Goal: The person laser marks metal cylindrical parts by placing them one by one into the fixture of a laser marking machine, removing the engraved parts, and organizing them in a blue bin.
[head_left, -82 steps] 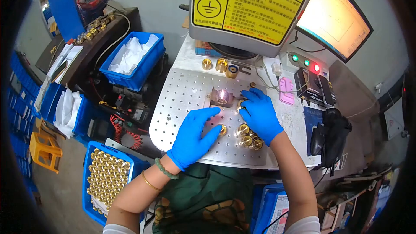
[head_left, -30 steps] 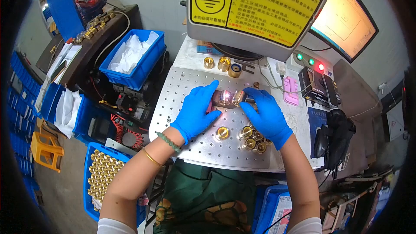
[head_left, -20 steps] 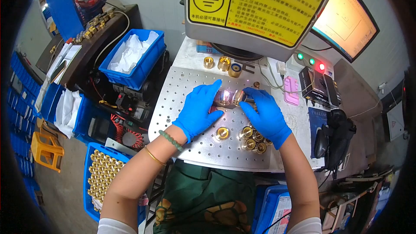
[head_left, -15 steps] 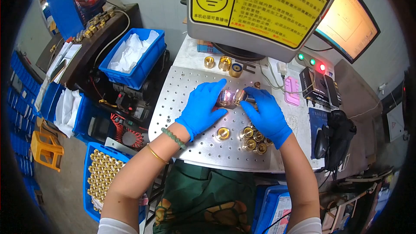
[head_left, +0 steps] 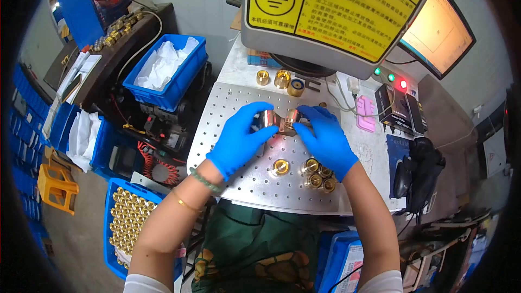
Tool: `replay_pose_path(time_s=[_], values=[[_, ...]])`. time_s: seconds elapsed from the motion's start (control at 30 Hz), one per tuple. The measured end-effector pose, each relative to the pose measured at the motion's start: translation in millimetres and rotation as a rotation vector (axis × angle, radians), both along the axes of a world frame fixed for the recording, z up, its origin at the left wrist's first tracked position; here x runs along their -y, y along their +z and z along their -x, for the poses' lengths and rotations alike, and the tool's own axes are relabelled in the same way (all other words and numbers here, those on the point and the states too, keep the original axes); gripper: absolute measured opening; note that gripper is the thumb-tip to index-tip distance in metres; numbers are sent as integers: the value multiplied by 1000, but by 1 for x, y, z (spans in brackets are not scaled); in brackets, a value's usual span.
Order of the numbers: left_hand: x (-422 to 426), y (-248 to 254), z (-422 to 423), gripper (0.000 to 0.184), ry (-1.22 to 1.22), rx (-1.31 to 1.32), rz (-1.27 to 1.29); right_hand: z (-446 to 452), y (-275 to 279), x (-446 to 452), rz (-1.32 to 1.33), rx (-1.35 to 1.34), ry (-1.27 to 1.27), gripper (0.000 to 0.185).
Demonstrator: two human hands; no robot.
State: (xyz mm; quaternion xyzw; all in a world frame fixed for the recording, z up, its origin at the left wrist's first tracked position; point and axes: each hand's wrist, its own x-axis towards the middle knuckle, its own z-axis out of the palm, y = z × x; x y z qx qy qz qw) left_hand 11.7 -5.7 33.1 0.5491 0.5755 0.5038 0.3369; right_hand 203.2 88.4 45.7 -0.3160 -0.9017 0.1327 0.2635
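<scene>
In blue gloves, both my hands are over the perforated metal plate (head_left: 233,130). My left hand (head_left: 239,134) pinches a shiny brass ring fitting (head_left: 268,119) between thumb and fingers. My right hand (head_left: 324,137) grips a second brass fitting (head_left: 292,118) just to its right, at a small dark fixture (head_left: 286,128). Whether this second fitting touches the fixture, I cannot tell. Nearer me, one brass ring (head_left: 280,167) lies alone on the plate. Several more brass rings (head_left: 313,181) are grouped below my right hand.
Brass fittings (head_left: 282,79) stand along the plate's back edge. Overhead hangs a machine head with a yellow warning label (head_left: 331,11). A pink tray (head_left: 366,114) and a black box (head_left: 392,107) sit at right. At lower left, a blue crate (head_left: 111,239) contains rows of brass fittings.
My left hand has drawn left and slightly back with a fitting, off the fixture's spot. My right hand has shifted left with its fitting toward the fixture. The machine head appears slightly shifted in view.
</scene>
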Motion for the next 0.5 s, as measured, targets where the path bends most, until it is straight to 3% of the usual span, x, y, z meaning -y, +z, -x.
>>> replay_pose_path(time_s=[0.13, 0.23, 0.3, 0.37, 0.5], values=[[40, -4, 0, 31, -51, 288, 156, 12, -4, 2, -13, -31, 45, 29], [60, -19, -8, 29, -47, 28, -35, 13, -13, 3, -68, -16, 53, 28], [66, -20, -17, 33, -4, 1, -90, 12, -9, 6, -27, -23, 67, 27], [66, -25, -20, 38, 9, -363, -254, 8, -5, 9, 11, -30, 78, 27], [68, -24, -24, 43, -7, -352, -195, -21, 12, 9, -130, -77, 80, 25]])
